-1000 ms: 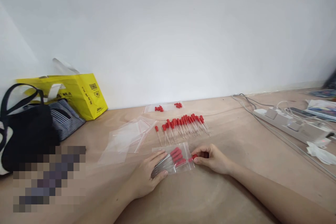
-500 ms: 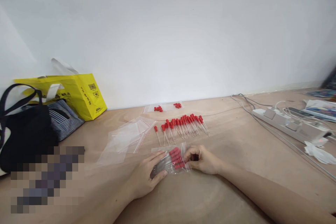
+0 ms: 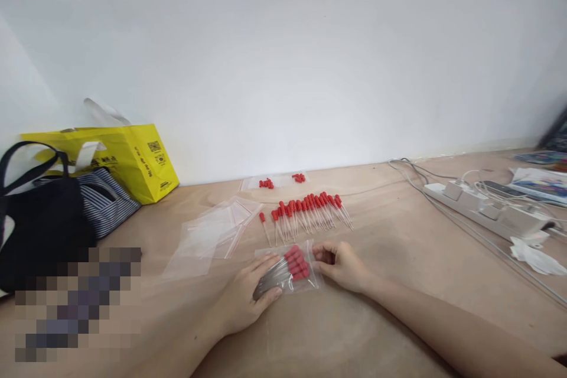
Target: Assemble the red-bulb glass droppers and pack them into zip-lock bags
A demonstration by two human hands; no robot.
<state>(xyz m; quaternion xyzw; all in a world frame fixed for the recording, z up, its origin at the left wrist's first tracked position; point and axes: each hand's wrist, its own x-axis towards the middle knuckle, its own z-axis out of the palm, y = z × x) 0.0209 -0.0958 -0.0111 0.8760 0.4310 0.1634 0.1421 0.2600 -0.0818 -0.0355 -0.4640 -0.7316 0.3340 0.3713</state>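
Observation:
A clear zip-lock bag [image 3: 310, 284] lies on the table in front of me, with several red-bulbed glass droppers [image 3: 296, 261] inside, bulbs towards the right. My left hand [image 3: 250, 292] grips the bag's left end, fingers on the far side and thumb on the near side. At the bag's right edge, the sealing end, the curled fingers of my right hand [image 3: 339, 266] pinch the plastic; the fingertips are partly hidden. Beyond the bag, a row of loose droppers [image 3: 305, 209] lies with the red bulbs pointing away from me.
Flat clear bags [image 3: 204, 236] overlap at the left of the droppers. Red bulbs [image 3: 266, 183] lie on plastic near the wall. A yellow bag [image 3: 142, 159], a black bag [image 3: 48, 224] and a striped pouch [image 3: 106, 201] stand left. A power strip [image 3: 487, 212] with cables lies right, by a crumpled tissue [image 3: 538, 255].
My right hand has shifted slightly along the bag's right edge, away from the red bulbs, and that end of the bag now lies flatter. My left hand keeps its hold.

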